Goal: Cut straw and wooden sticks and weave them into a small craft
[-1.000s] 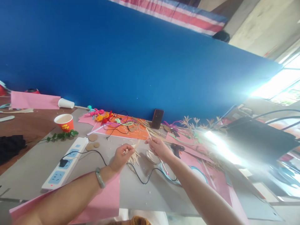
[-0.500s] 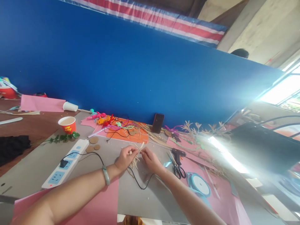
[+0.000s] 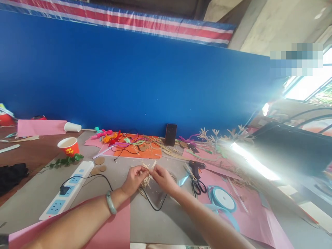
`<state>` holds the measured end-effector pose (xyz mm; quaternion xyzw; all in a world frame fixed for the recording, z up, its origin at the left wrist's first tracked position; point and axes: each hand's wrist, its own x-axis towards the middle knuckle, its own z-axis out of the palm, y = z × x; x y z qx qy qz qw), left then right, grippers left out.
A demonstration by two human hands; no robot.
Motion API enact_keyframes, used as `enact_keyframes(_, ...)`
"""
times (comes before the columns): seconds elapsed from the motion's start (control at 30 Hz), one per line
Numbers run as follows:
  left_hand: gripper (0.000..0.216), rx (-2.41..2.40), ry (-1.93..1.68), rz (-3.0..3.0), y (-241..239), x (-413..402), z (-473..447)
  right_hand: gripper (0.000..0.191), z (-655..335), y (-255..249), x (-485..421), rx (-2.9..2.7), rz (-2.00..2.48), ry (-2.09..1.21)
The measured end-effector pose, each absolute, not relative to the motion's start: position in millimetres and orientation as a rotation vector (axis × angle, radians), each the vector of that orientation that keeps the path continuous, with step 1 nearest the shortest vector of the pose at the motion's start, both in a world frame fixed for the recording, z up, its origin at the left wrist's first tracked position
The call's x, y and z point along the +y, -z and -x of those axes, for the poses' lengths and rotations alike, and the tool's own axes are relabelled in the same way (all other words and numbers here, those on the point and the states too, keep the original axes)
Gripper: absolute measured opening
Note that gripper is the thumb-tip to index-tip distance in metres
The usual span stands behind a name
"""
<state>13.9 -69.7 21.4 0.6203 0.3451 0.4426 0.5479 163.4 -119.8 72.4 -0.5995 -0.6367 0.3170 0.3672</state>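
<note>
My left hand [image 3: 133, 180] is closed, thumb and fingers pinching a pale straw-like strip [image 3: 154, 164] over the grey table. Right beside it, my right hand [image 3: 164, 179] pinches the same bit of material, and the fingertips of both hands nearly touch. The strip's end sticks up between them; the fingers cover the rest. Below and behind the hands lies a small heap of similar pale pieces [image 3: 145, 182], partly hidden. A black cord [image 3: 153, 206] curves across the table just under my wrists.
Black-handled scissors [image 3: 199, 187], a glue gun [image 3: 196, 166] and a light-blue ribbon spool [image 3: 223, 198] lie on the right. At left are a power strip [image 3: 67, 190] and a red paper cup [image 3: 68, 148]. A phone [image 3: 171, 134] leans against the blue partition [image 3: 145, 76].
The view has tilted and shifted a little, so the table sits lower at the left. Both hands remain pinched together, with the strip's end at a slightly different angle.
</note>
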Motion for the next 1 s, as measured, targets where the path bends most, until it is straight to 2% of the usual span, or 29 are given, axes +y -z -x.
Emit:
enact_keyframes(0.47, 0.026, 0.746, -0.969, -1.5, -42.3, -74.9, -4.7, 0.041, -171.3, -89.2, -119.7, -1.146, 1.361, -1.532)
enact_keyframes(0.67, 0.027, 0.774, -0.944, -1.404, -46.8, -77.6, -3.4, 0.04, -192.9, -92.7, -117.9, -0.95, 1.343, -1.469)
enact_keyframes(1.0, 0.03, 0.782, -0.945, -1.492, -48.2, -78.1, -4.6, 0.042, -161.1, -83.6, -128.8, -1.474, 1.539, -1.261)
